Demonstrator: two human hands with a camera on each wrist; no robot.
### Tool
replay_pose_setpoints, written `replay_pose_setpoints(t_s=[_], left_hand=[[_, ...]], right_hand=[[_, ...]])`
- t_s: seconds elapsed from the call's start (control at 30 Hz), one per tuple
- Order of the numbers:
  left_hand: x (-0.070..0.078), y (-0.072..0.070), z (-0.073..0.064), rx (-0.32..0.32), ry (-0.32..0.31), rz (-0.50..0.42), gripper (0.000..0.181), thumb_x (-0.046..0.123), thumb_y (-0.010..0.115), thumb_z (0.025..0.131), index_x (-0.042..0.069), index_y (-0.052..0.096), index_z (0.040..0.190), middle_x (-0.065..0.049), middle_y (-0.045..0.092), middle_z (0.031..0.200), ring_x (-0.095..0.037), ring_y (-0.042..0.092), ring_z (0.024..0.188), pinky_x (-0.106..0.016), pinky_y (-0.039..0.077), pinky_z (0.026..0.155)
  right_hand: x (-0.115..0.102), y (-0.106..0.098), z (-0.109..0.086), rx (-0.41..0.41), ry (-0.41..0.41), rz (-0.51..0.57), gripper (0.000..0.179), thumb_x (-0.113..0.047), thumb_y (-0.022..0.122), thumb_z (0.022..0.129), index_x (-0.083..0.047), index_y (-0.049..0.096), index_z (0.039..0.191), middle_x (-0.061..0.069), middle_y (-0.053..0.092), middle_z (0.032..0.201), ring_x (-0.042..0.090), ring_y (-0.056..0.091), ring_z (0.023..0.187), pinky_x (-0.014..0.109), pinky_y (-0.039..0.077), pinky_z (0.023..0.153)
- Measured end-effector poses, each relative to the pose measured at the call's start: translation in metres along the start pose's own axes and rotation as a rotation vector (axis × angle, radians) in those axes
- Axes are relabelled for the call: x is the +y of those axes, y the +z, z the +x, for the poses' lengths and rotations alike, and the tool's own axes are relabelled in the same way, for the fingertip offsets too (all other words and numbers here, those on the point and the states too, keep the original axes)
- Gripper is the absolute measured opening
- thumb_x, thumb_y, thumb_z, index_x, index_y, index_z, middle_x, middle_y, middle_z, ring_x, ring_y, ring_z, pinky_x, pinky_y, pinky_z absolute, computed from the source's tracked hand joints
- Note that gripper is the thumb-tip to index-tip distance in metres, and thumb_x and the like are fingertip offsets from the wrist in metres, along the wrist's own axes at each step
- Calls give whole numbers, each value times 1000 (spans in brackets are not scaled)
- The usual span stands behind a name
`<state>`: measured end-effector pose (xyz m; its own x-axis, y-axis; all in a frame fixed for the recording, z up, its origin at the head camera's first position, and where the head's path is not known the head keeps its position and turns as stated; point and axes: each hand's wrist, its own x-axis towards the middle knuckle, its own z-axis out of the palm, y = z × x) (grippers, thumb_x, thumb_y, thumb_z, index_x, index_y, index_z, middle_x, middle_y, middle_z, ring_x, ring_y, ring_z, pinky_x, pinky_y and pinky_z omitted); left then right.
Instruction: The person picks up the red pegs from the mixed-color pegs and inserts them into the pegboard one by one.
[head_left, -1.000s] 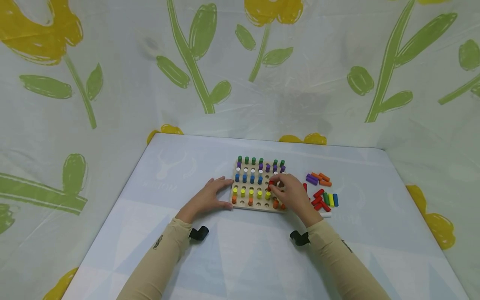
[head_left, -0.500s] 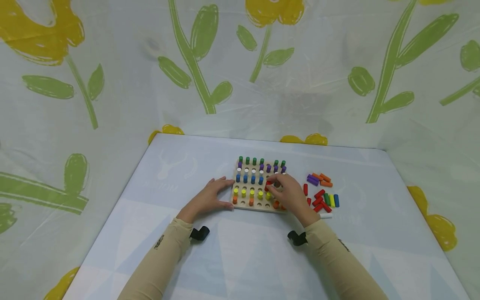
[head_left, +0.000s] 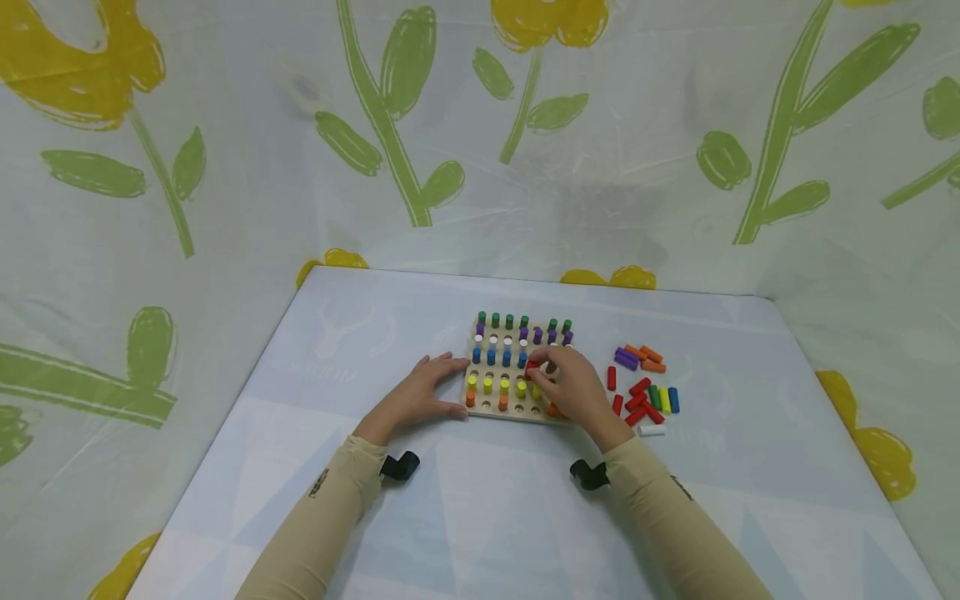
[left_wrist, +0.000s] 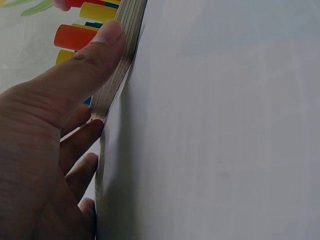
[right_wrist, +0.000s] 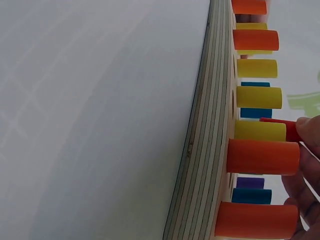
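A wooden pegboard [head_left: 487,413] lies mid-table in the head view, with rows of green, purple, white, blue, yellow and orange pegs. My left hand [head_left: 412,397] rests at its left side, fingers spread, thumb at the near corner. In the left wrist view the thumb [left_wrist: 97,52] lies on the layered edge. My right hand [head_left: 583,393] pinches a red peg [head_left: 531,367] between thumb and fingertips over the board, right of the blue row. The right wrist view shows this red peg [right_wrist: 290,130] behind a yellow peg [right_wrist: 260,131]. The right hand hides part of the board's right side.
Right of the board lie loose red pegs [head_left: 636,401], purple pegs [head_left: 626,359], orange pegs [head_left: 652,367] and a white peg [head_left: 651,431]. A green, a yellow and a blue peg [head_left: 673,400] lie side by side there. A flowered curtain [head_left: 637,167] stands behind the table.
My right hand has shifted a little to the left with the red peg, bringing it close to the blue row. The left hand has stayed at the board's side.
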<state>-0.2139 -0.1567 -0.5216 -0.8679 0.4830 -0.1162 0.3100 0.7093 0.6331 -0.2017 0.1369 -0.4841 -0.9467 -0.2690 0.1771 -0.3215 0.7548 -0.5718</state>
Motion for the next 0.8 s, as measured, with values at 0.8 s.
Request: replay_pose_setpoints(t_s=[0.8], left_hand=[[2,-1,-1,14,8,-20,96,48,87,76,17,43,156,-5,39,161,-25,22,154,-42,4,128]], right_hand=[[-9,6,8,-9,-11,16,23,-22,73,96,-12,71,117,1,70,106,20,61,94,37,56,82]])
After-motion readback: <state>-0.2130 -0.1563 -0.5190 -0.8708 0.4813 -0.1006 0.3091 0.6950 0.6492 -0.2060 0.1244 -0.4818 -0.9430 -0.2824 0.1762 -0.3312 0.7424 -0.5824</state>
